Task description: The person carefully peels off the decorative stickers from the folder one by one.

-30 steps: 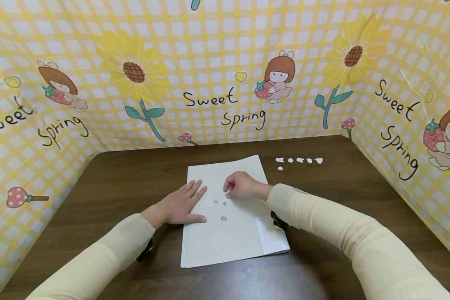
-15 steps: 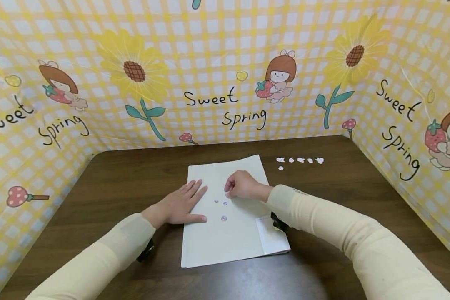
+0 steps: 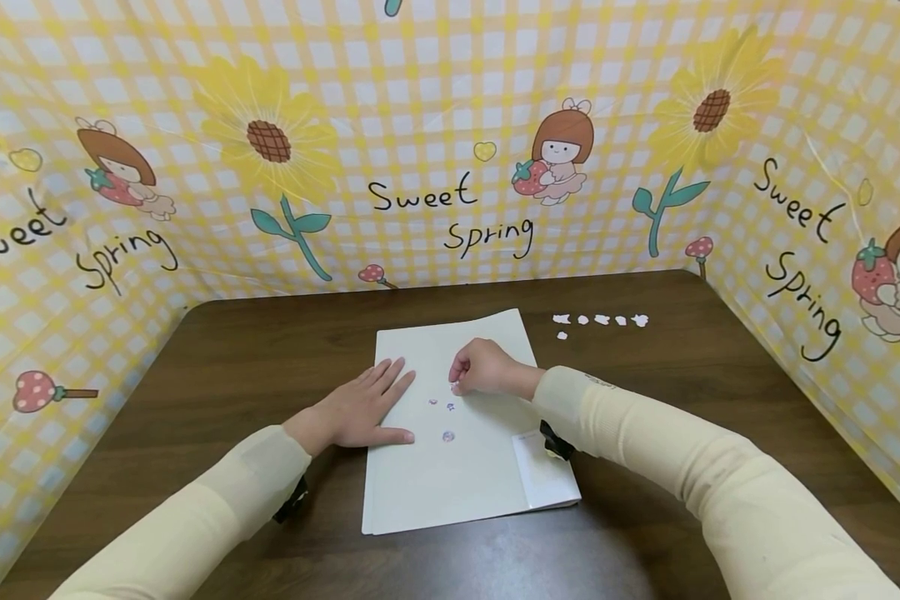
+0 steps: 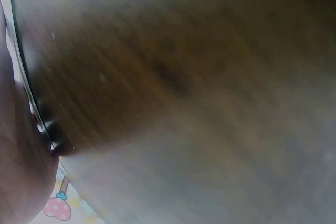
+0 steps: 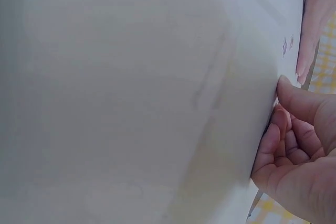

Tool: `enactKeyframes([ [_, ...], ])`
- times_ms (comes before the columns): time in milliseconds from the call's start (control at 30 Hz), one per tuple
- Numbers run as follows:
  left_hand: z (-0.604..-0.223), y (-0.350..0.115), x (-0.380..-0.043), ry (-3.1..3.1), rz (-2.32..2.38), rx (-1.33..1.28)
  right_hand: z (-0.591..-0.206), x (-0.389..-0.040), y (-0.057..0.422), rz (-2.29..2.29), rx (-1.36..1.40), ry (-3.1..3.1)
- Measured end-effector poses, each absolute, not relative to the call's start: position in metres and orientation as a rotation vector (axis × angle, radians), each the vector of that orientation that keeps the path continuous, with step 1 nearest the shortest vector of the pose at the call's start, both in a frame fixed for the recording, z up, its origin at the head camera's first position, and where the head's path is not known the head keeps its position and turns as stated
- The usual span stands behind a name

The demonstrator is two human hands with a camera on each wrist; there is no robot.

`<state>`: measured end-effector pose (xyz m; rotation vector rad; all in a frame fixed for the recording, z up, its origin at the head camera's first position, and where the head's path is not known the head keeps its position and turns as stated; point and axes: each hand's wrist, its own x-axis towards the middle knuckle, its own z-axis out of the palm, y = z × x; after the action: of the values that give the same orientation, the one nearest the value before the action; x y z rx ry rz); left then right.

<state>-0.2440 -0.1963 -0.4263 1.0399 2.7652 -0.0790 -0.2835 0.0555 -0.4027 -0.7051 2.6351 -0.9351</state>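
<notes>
Left hand (image 3: 360, 408) lies flat, fingers straight and spread, over the left edge of the white pad (image 3: 442, 492). My reading from here: it braces the pad so the sheet won't creep on the table (image 3: 270, 350) under light work.

Right hand (image 3: 486, 368) is above the pad's middle, fingers curled, thumb and fingertips pinching what I take to be a small sticker (image 3: 453, 387). Only a sliver shows at the tips on my head feed; the right wrist feed puts the thumb tip right at the pad's surface, the piece itself hidden. Tip grip suits something this slight, I judge: it keeps most of the face uncovered and lets it be aimed.

On the pad, three marks near its middle: a round sticker (image 3: 448, 437) nearest me, a star-like sticker (image 3: 451, 407) beyond it, a tiny sticker (image 3: 432, 402) left of the star. They lie apart, probably to leave each one room.

Beyond the pad's far right corner, white cut-outs (image 3: 602, 320): five in a row, one just nearer. Spaced singly on the right arm's side, I suspect for easy pickup.

Left wrist feed mostly blur.
</notes>
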Motion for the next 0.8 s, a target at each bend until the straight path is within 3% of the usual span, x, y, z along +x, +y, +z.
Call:
enactKeyframes([
  [800,-0.4231,-0.1944,-0.243,2.758,-0.096,1.03,-0.3995,-0.2801,0.0542,-0.902,-0.668,2.7],
])
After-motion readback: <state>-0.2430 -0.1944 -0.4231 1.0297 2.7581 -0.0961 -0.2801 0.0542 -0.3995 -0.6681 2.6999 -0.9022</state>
